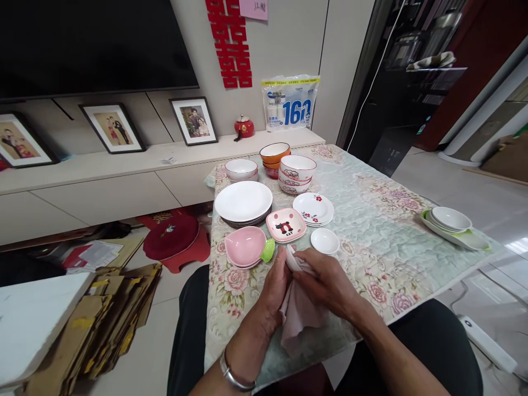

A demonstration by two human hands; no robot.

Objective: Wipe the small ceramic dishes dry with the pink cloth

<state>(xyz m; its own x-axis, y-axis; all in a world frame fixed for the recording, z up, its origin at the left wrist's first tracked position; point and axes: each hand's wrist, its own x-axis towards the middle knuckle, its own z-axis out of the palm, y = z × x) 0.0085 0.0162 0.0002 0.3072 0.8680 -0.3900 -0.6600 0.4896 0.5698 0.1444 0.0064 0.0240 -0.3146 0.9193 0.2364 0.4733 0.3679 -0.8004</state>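
Pink cloth (303, 319) hangs over the flowered tablecloth's (237, 330) near side | my right hand (332, 280) pinches it; my left hand (273, 289) presses close, its grip hidden | a wide sweep could knock the small white dish (324, 241) just beyond, or the pink dish (246, 246) at left, chipping either.

We cannot tell whether the cloth (299, 316) hides anything between our left hand (273, 283) and right hand (330, 278), toward the counter's (412, 272) near edge. Our view cuts off the television (91, 44) at the top.
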